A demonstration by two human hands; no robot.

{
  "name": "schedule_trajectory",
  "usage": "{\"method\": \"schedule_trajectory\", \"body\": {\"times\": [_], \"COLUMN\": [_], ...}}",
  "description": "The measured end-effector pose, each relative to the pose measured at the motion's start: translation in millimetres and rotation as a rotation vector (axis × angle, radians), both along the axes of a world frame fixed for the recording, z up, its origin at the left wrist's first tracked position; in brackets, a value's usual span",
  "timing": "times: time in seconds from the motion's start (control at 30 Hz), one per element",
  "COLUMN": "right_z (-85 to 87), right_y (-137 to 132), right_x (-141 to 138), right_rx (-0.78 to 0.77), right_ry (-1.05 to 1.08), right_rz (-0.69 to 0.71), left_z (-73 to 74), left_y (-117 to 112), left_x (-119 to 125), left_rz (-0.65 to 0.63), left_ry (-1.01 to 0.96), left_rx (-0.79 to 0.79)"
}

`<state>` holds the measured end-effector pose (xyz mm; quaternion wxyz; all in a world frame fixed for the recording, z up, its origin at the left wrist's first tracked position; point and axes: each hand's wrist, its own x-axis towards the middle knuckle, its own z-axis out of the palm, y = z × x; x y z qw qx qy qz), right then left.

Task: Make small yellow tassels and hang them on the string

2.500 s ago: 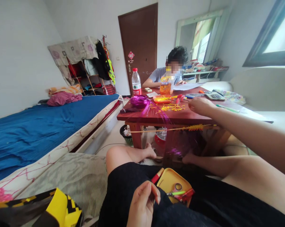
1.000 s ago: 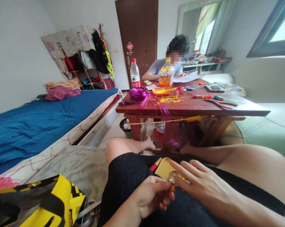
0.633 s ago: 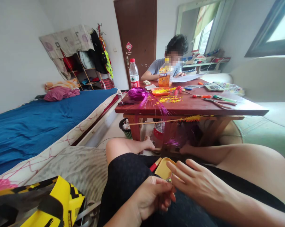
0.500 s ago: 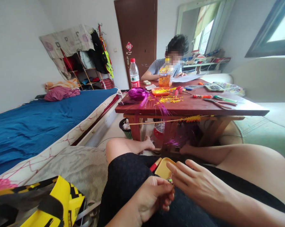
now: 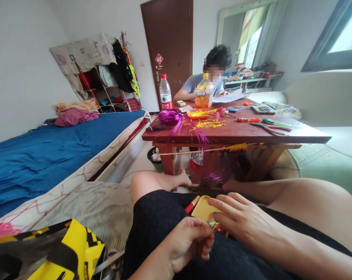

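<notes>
Over my lap, my left hand (image 5: 190, 241) is closed in a pinch, thumb against forefinger. A small thin green piece (image 5: 213, 223) pokes out of its fingertips; its exact kind is too small to tell. Close on the right is my right hand (image 5: 242, 217), palm down, its fingers stretched out and slightly bent, the thumb hidden. A small dark loop (image 5: 214, 215) shows at its forefinger tip. Beneath the hands lies a shallow yellow tray (image 5: 201, 208), partly covered by the right hand. A red stick-like object (image 5: 190, 205) rests beside the tray.
Ahead, a wooden table (image 5: 252, 132) bears purple strands (image 5: 170, 116), yellow pieces (image 5: 209, 123), pliers (image 5: 269, 128) and bottles (image 5: 166, 93). A thin stick (image 5: 190, 150) juts out below its edge. Another person (image 5: 190, 83) sits behind it with paper. A bed (image 5: 62, 144) stands left.
My right hand has shifted slightly up and right, away from the left fingertips, uncovering more of the green piece and the dark loop. The left hand stays nearly in place.
</notes>
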<state>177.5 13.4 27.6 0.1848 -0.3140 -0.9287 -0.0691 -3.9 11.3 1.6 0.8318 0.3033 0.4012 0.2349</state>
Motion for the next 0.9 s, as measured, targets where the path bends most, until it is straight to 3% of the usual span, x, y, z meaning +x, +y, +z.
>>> {"method": "schedule_trajectory", "body": {"times": [0.2,0.37,0.67,0.9], "right_z": [6.1,4.1,6.9,7.8], "right_y": [0.4,5.5,12.2,9.0], "right_x": [-5.4,-7.2,-5.9,-7.9], "right_rx": [-0.289,-0.422,-0.495,-0.445], "right_ry": [0.121,0.193,0.217,0.206], "right_rz": [0.007,0.038,0.077,0.034], "left_z": [0.5,1.4,2.1,0.8], "left_y": [1.8,1.9,14.8,12.5], "left_x": [0.9,1.9,-2.6,3.2], "left_rz": [-0.016,-0.025,-0.056,-0.016], "left_ry": [-0.020,0.020,0.166,0.099], "left_rx": [-0.038,0.009,0.264,0.180]}}
